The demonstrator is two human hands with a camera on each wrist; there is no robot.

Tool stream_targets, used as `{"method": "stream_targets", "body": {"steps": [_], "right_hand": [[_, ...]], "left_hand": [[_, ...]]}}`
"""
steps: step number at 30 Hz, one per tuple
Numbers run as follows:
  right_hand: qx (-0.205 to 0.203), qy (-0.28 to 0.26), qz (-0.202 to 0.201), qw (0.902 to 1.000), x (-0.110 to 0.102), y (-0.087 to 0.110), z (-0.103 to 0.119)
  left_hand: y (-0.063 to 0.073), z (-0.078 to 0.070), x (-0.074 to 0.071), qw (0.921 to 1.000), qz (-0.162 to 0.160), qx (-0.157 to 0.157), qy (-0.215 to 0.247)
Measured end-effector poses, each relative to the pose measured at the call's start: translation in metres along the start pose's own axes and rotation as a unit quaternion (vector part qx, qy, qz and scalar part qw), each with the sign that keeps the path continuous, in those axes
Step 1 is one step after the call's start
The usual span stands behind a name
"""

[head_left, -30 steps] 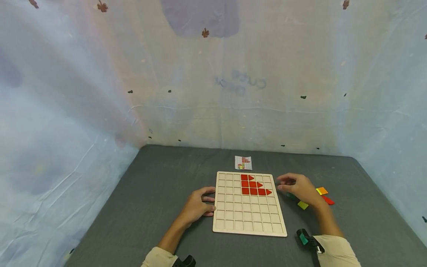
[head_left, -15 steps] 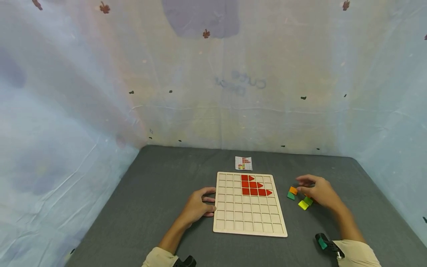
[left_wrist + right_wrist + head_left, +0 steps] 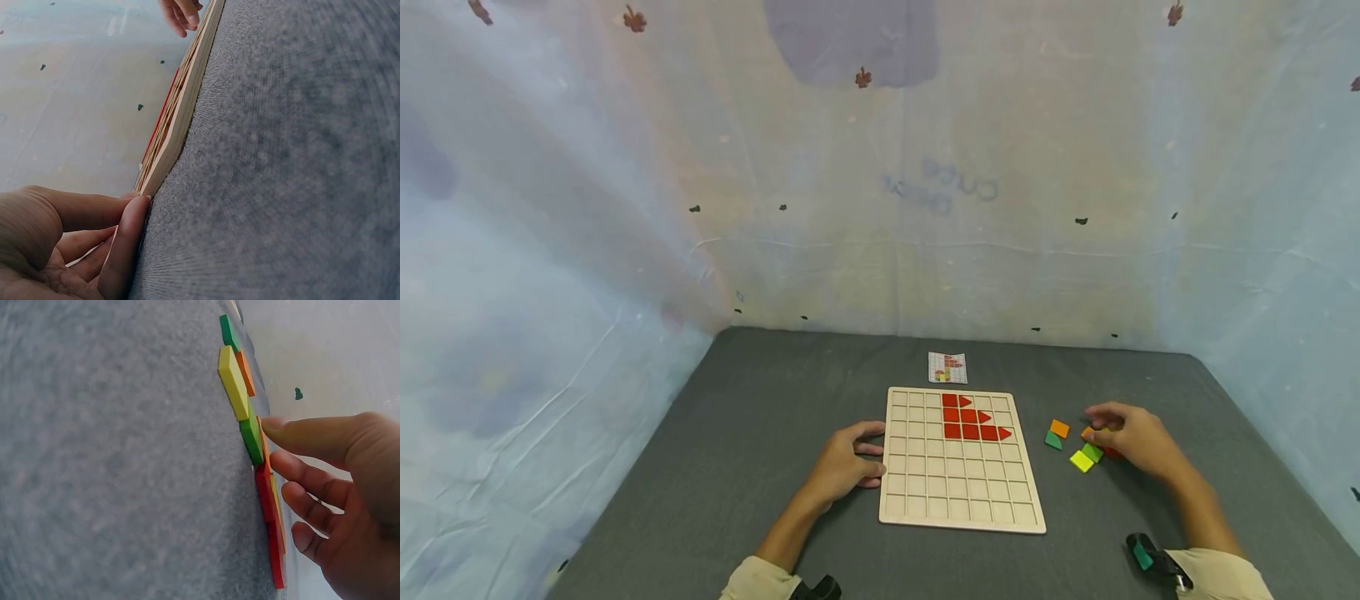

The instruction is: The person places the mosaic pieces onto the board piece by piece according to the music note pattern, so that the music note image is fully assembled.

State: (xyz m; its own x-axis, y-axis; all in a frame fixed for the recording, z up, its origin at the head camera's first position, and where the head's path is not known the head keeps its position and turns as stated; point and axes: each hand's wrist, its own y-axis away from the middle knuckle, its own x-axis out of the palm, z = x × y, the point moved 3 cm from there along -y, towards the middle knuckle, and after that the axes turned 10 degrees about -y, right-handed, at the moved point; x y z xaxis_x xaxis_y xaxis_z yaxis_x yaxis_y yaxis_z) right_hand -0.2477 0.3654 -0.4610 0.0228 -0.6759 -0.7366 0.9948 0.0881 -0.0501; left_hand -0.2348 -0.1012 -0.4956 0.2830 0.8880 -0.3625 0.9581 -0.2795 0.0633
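My left hand [image 3: 841,460] rests at the left edge of a wooden grid board [image 3: 957,481], its fingertips and thumb touching the edge. In the left wrist view the thumb and a finger come close together at the board's edge [image 3: 164,159]. Red tiles [image 3: 970,432], some squares and some pointed, fill part of three rows near the top. Over a loose pile to the right hovers my right hand [image 3: 1137,437], thumb and fingers apart and nothing seen between them. Its thumb tip is right by an orange tile [image 3: 263,440], with red tiles [image 3: 265,494] below the fingers.
A small printed pattern card [image 3: 947,367] lies behind the board. Between board and right hand are a dark green tile [image 3: 1053,440], an orange tile [image 3: 1059,428], a yellow tile [image 3: 1082,461] and a light green tile [image 3: 1093,452]. Patterned fabric [image 3: 880,275] closes off the table's back.
My right hand has moved right, from beside the board's upper right edge to over the loose tiles, uncovering the green and orange ones. My left hand and the board stay put.
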Motion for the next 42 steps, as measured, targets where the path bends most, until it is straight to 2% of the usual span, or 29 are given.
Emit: {"method": "stream_targets", "body": {"steps": [13,22,34,42], "right_hand": [[-0.028,0.004,0.006,0.9996,0.0035,-0.0035,0.0005],[-0.021,0.02,0.012,0.9995,-0.0015,-0.002,0.0012],[-0.073,0.049,0.013,0.996,-0.0026,-0.001,-0.007],[-0.061,0.042,0.014,0.9972,0.0001,-0.0011,-0.0024]], "left_hand": [[0.0034,-0.0025,0.0008,1.0,-0.004,0.008,0.0],[0.0019,-0.0011,0.0015,1.0,-0.004,0.004,0.001],[0.0022,-0.001,0.0011,0.9999,-0.003,0.01,0.001],[0.0015,-0.0007,0.0011,1.0,-0.002,0.003,0.0]]}}
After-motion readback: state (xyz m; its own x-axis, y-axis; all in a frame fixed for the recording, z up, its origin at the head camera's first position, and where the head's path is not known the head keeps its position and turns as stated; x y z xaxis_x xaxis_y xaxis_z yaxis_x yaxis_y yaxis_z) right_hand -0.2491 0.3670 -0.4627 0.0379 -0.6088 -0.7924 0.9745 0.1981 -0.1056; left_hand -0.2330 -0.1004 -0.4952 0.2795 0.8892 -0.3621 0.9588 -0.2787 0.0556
